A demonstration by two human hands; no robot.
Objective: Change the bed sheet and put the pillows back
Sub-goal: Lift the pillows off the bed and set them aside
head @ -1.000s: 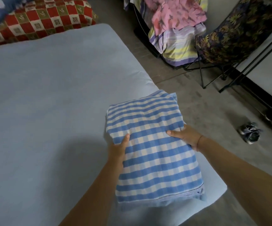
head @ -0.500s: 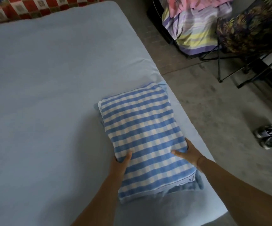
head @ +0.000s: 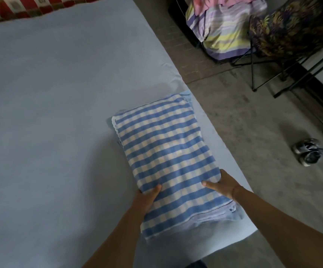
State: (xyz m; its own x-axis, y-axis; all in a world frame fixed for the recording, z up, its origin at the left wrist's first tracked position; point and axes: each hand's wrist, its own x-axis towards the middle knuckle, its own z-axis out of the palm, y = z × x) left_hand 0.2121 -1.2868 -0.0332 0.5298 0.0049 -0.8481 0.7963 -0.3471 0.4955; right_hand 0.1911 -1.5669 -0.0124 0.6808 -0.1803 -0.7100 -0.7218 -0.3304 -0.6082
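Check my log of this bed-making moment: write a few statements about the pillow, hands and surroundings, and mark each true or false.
1. The left hand and right hand both hold the checked pillow, thumbs on top. True.
2. The pillow lies on the floor. False: it lies on the light blue sheet, near the bed's right edge.
3. A shoe lies on the floor right of the bed. True.
4. The red patterned cloth lies beside the shoe. False: it is at the bed's far end, top left.
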